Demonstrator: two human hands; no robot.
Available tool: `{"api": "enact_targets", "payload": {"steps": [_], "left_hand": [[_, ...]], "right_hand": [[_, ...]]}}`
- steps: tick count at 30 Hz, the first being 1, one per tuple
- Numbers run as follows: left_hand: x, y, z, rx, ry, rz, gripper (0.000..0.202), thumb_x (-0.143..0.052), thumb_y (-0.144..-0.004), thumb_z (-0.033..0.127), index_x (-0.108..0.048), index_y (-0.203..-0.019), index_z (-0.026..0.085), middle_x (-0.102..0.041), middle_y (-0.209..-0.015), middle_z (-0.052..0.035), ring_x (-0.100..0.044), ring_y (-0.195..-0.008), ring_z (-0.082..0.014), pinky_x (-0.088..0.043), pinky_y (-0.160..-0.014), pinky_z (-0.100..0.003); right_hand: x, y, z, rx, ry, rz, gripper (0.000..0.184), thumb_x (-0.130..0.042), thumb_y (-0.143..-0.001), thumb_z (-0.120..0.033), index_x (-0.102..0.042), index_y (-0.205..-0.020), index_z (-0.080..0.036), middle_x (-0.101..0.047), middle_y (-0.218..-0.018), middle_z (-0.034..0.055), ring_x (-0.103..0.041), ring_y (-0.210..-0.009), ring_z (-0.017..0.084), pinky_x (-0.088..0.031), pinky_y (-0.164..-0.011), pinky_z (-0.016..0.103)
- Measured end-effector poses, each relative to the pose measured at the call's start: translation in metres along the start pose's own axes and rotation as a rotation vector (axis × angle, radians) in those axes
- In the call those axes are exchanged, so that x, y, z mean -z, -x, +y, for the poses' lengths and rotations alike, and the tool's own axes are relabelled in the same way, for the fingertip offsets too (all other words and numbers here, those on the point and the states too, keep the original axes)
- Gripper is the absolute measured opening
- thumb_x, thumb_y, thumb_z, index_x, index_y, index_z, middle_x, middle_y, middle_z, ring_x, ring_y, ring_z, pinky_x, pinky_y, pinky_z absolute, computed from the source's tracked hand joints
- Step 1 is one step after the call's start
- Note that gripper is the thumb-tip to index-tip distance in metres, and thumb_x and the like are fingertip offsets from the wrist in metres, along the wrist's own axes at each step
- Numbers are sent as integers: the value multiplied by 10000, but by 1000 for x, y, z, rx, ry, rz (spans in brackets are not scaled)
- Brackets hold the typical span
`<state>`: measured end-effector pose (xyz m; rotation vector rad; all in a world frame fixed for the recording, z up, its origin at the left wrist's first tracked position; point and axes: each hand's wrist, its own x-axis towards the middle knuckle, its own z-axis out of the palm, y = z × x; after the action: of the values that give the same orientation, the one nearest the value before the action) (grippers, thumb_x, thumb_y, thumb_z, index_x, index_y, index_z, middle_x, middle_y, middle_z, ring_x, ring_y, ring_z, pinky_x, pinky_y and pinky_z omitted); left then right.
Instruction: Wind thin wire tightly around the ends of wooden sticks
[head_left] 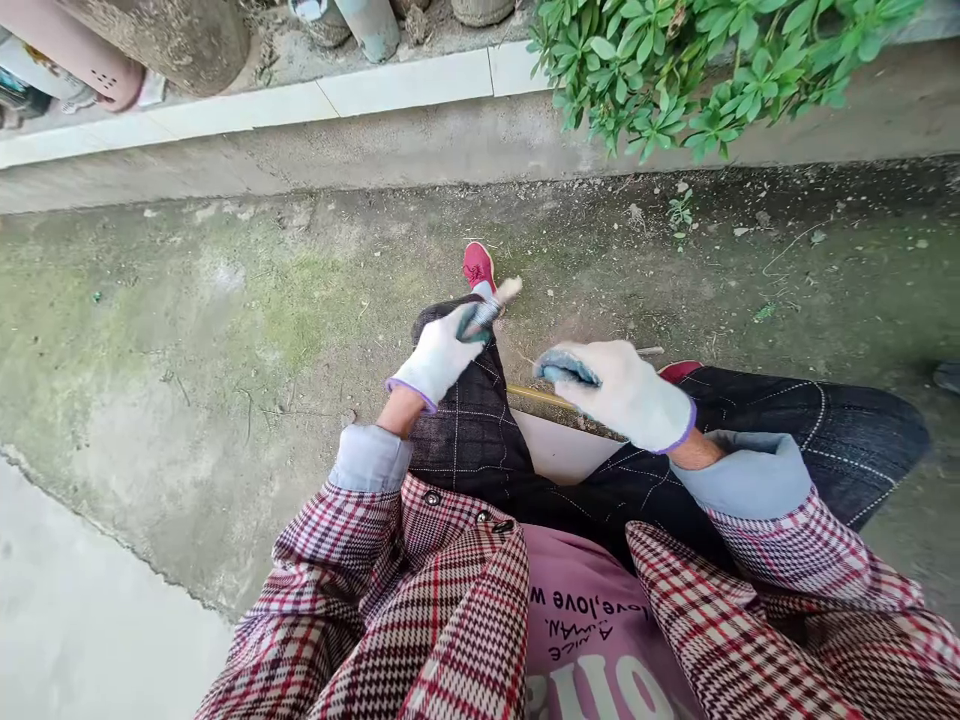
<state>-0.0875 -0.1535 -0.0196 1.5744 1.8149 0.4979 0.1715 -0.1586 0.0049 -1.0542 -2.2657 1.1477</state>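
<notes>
I wear two white gloves (433, 362). My left fingers (459, 324) hold one blurred, pale-tipped object (493, 308). There are two red shoes (478, 262), one just beyond those fingers, one to the right of my right fingers (562, 362). One yellow strip (538, 396) shows between both. One leafy shrub (720, 75) hangs well beyond my right fingers.

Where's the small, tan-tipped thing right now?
Near the head view's centre, the small, tan-tipped thing juts from the white-gloved left hand, just below the red lace-up shoe.
</notes>
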Motion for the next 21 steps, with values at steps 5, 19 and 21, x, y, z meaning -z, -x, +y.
{"api": "enact_targets", "payload": {"steps": [5,19,21], "left_hand": [[-30,27,28,-182,-482,-519,387,-681,-897,239,-719,-1277,170,-787,-949,-109,-757,-869,-275,-566,-812,-348],[2,18,26,-67,-483,-183,430,-642,-921,246,-681,-1346,191,-784,-996,-109,-745,-900,-271,-547,-793,-333],[-13,26,34,-147,-630,-463,371,-616,-937,229,-707,-1296,196,-782,-939,-114,-750,-841,-285,-540,-753,-350]], "right_hand": [[25,-11,28,-103,46,200,228,-614,-902,-246,-789,-1045,-212,-815,-970,85,-724,-841,269,-533,-800,397],[1,-15,23,-63,-282,-289,207,-651,-909,-319,-837,-990,-277,-840,-1014,-4,-762,-917,232,-566,-865,350],[12,-15,28,-104,-257,-159,179,-674,-899,-326,-837,-965,-291,-839,-1000,8,-756,-918,257,-570,-885,396]]}}
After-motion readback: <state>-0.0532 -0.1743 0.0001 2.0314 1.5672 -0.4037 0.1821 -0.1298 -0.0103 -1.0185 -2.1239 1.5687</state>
